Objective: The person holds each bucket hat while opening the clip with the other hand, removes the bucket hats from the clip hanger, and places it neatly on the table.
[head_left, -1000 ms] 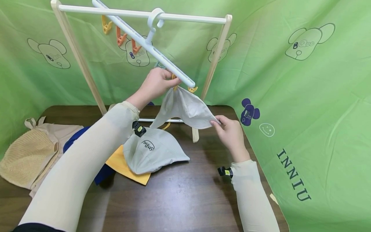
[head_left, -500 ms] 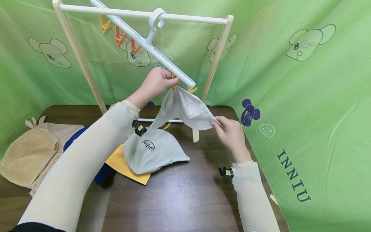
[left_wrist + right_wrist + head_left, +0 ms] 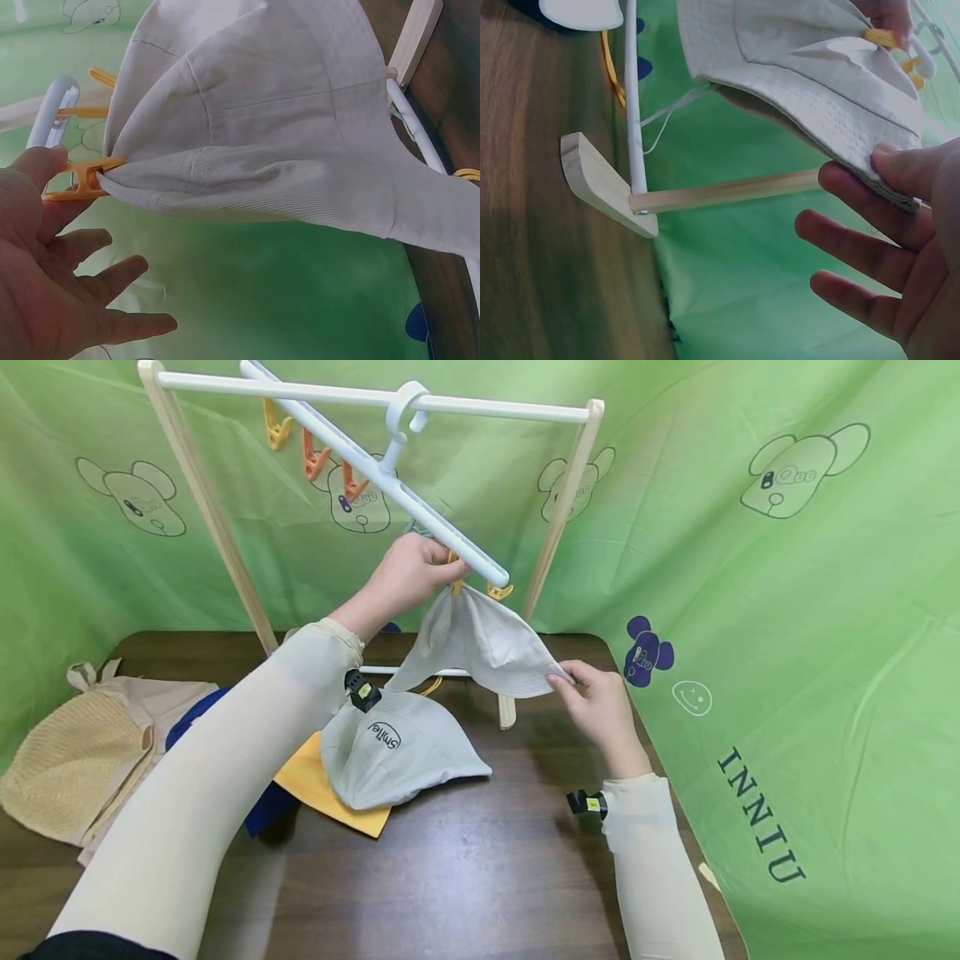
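In the head view a pale beige bucket hat [image 3: 491,643] hangs below the right end of a white hanger [image 3: 441,527]. My left hand [image 3: 408,575] pinches a yellow clip [image 3: 81,178] on the hanger between thumb and index finger. That clip's jaws bite the hat's crown, and the other left fingers are spread. A second yellow clip [image 3: 498,592] sits at the hanger's end, beside the crown. My right hand [image 3: 600,710] pinches the brim's right edge between thumb and index finger; the right wrist view shows its remaining fingers [image 3: 855,251] apart from the cloth.
The hanger hooks over the white bar [image 3: 510,408] of a wooden rack. Orange clips [image 3: 315,458] hang at its left. On the table [image 3: 450,877] lie a grey "Smile!" hat [image 3: 420,756], a yellow cloth item [image 3: 322,781] and a woven straw hat [image 3: 71,768]. A green curtain [image 3: 787,610] stands behind.
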{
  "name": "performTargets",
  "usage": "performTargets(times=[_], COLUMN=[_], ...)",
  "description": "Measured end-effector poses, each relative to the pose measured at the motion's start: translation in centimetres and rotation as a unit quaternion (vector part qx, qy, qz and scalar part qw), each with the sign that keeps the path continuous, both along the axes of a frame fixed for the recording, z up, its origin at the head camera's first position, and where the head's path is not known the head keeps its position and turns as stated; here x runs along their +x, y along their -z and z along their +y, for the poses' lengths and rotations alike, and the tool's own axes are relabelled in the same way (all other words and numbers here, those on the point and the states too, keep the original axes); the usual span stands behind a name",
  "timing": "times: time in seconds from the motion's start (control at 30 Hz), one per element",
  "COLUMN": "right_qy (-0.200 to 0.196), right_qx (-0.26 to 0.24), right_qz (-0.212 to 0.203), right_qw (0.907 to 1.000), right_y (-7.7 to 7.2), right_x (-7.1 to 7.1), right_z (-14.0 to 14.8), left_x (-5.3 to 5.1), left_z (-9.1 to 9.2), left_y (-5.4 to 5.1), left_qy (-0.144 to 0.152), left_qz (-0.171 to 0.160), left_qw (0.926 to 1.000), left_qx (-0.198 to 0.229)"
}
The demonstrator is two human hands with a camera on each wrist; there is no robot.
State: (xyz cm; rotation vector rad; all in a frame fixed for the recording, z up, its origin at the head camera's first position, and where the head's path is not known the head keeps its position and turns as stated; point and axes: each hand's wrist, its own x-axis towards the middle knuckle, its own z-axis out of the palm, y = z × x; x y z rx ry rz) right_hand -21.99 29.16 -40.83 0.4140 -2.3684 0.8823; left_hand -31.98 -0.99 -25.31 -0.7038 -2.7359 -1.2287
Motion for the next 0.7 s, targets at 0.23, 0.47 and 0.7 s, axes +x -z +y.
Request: performTargets(times=[0.23, 0.47, 0.7], right_qy=[-0.024, -0.037, -0.041], right_qx=[-0.062, -0.125, -0.142], right_qz=[-0.048, -0.096, -0.113], right_qw=[0.9966, 0.9868, 0.9826], right_y=[0.7, 2.0, 2.0], right_x=[-0.5, -1.2, -1.2], right_z=[-0.1, -0.1, 0.5], left_x=[-0.1, -0.1, 0.1], left_z=[0.0, 0.0, 0.1], left_y=[0.0, 0.0, -0.1], left_qy=[0.001, 0.002, 0.008], left_qz=[-0.004, -0.015, -0.01], left_qw=[1.0, 0.9999, 0.9998], left_qx=[0.003, 0.007, 0.012])
